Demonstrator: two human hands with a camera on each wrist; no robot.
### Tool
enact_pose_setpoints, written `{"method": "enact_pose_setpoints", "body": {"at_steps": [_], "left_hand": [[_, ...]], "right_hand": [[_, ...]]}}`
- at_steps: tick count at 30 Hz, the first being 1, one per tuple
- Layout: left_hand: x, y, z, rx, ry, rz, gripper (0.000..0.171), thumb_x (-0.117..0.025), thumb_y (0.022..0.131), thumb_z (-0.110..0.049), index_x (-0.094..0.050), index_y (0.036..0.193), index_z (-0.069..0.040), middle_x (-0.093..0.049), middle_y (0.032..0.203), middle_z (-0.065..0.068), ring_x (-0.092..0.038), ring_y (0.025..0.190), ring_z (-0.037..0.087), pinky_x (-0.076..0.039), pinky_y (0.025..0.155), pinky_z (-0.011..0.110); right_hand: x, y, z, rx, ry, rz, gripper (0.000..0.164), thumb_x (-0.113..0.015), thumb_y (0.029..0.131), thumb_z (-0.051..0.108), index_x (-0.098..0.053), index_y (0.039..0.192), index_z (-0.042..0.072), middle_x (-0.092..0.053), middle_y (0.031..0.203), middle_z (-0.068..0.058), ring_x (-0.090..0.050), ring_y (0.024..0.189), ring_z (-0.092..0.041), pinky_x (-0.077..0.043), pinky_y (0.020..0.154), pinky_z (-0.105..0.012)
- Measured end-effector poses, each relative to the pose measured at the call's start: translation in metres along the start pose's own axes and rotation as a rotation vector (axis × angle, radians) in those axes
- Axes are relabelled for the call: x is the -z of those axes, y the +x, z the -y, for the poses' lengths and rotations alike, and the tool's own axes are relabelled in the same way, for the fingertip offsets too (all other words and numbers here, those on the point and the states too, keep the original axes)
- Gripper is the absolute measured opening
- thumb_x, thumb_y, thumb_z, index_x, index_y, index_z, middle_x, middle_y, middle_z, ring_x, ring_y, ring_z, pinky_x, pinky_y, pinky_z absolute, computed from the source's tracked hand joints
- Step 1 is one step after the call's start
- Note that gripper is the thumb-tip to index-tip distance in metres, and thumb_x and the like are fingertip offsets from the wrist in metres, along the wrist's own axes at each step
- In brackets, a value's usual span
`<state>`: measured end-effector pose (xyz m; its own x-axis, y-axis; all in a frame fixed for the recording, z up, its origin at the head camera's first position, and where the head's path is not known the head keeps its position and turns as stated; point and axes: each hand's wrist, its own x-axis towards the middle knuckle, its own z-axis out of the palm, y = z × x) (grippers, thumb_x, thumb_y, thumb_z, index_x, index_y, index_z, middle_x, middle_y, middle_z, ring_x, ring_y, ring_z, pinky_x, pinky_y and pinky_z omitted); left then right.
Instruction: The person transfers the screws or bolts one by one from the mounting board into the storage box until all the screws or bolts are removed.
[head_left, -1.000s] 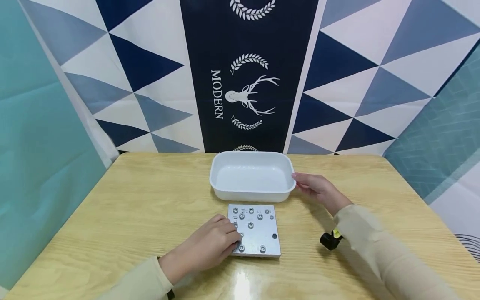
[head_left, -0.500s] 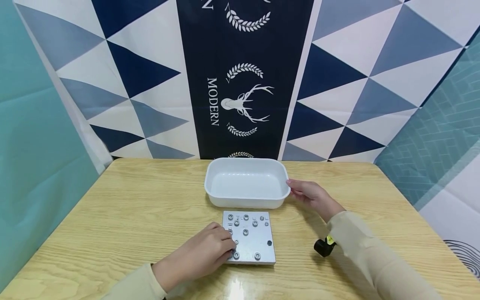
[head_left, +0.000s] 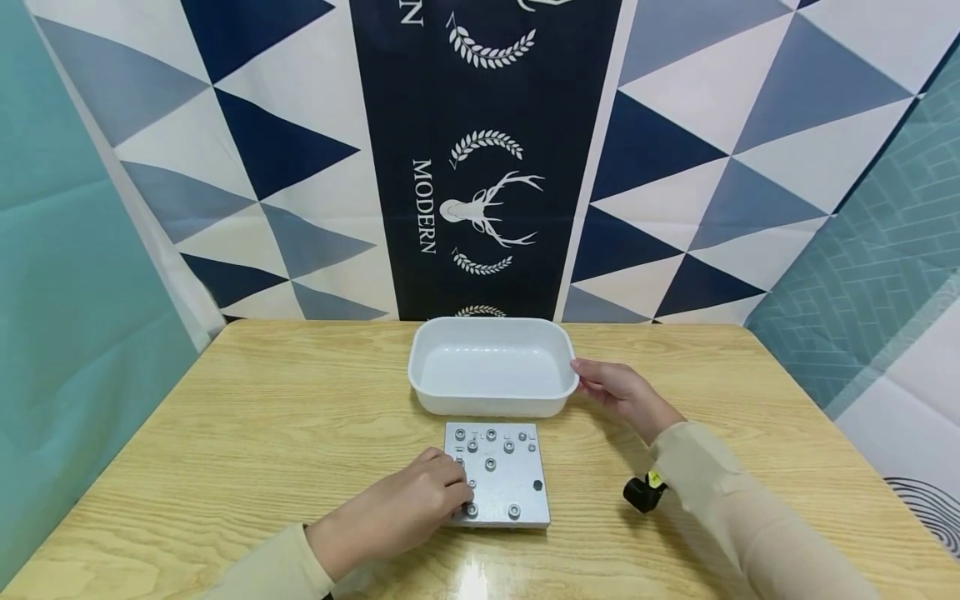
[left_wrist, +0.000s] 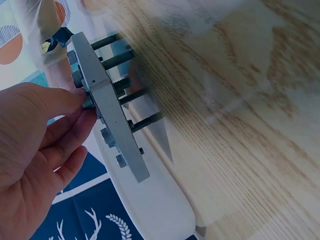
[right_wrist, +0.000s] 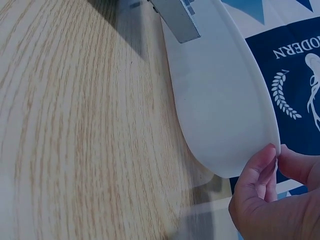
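Note:
A square silver metal plate [head_left: 517,479] with several socket-head bolts stands on the table in front of the white basin [head_left: 491,407]. The left wrist view shows threaded bolt shanks [left_wrist: 119,59] sticking out from the plate's underside. My left hand [head_left: 422,498] is at the plate's left edge; thumb and forefinger pinch a bolt head [left_wrist: 88,102] there, mostly hidden by the hand in the head view. My right hand [head_left: 618,392] pinches the basin's right end at the rim, thumb and fingers [right_wrist: 256,167] on either side of the wall.
The wooden table [head_left: 300,400] reaches back to a patterned cloth backdrop [head_left: 480,167]. A black wrist camera [head_left: 642,493] hangs under the right sleeve. The basin's inside shows only its bare white bottom.
The head view has tilted up slightly and shifted, so everything sits a little lower and further left. Both hands keep their places on the plate and the basin.

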<state>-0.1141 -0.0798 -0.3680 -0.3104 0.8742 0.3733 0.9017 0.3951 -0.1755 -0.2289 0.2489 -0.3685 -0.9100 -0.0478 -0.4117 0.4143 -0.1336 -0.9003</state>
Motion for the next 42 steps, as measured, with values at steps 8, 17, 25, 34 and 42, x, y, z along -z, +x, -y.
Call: {"method": "enact_pose_setpoints", "body": {"at_steps": [8, 17, 25, 34, 42], "left_hand": [[0.001, 0.001, 0.001, 0.015, -0.013, 0.052, 0.008, -0.068, 0.083, -0.007, -0.068, 0.088, -0.013, -0.062, 0.083, -0.008, -0.058, 0.084, 0.007, -0.047, 0.084, 0.021], [0.001, 0.003, 0.003, 0.009, -0.003, 0.015, 0.009, -0.067, 0.082, -0.006, -0.065, 0.084, -0.014, -0.059, 0.078, -0.009, -0.056, 0.078, 0.006, -0.046, 0.082, 0.021], [0.002, 0.004, 0.003, 0.020, -0.036, -0.018, 0.010, -0.072, 0.079, -0.011, -0.063, 0.082, -0.015, -0.057, 0.076, -0.009, -0.054, 0.076, 0.006, -0.047, 0.084, 0.021], [0.004, 0.005, 0.003, 0.056, -0.033, -0.051, 0.009, -0.071, 0.078, -0.012, -0.063, 0.080, -0.015, -0.056, 0.075, -0.009, -0.054, 0.077, 0.007, -0.045, 0.080, 0.021], [0.010, 0.009, 0.004, 0.064, -0.060, -0.050, 0.010, -0.070, 0.078, -0.011, -0.061, 0.078, -0.015, -0.054, 0.074, -0.008, -0.053, 0.075, 0.007, -0.044, 0.076, 0.020]], "right_hand": [[-0.003, 0.000, 0.001, -0.021, -0.001, -0.036, 0.023, -0.061, 0.093, 0.014, -0.068, 0.073, 0.024, -0.066, 0.073, 0.006, -0.061, 0.067, -0.002, -0.055, 0.069, -0.015], [-0.003, -0.001, 0.002, -0.026, 0.019, -0.043, 0.021, -0.061, 0.093, 0.014, -0.068, 0.074, 0.022, -0.066, 0.073, 0.006, -0.062, 0.068, -0.002, -0.055, 0.071, -0.015], [-0.002, -0.002, 0.003, -0.027, 0.022, -0.036, 0.021, -0.061, 0.093, 0.013, -0.067, 0.074, 0.021, -0.067, 0.074, 0.006, -0.062, 0.068, -0.002, -0.055, 0.070, -0.015], [-0.003, -0.003, 0.003, -0.038, 0.008, -0.059, 0.015, -0.060, 0.093, 0.014, -0.063, 0.108, 0.011, -0.066, 0.076, 0.006, -0.062, 0.071, -0.003, -0.055, 0.072, -0.016], [-0.005, -0.001, 0.005, -0.046, 0.003, -0.065, 0.021, -0.062, 0.092, 0.014, -0.062, 0.113, 0.009, -0.065, 0.077, 0.005, -0.062, 0.072, -0.004, -0.056, 0.075, -0.017]]}}
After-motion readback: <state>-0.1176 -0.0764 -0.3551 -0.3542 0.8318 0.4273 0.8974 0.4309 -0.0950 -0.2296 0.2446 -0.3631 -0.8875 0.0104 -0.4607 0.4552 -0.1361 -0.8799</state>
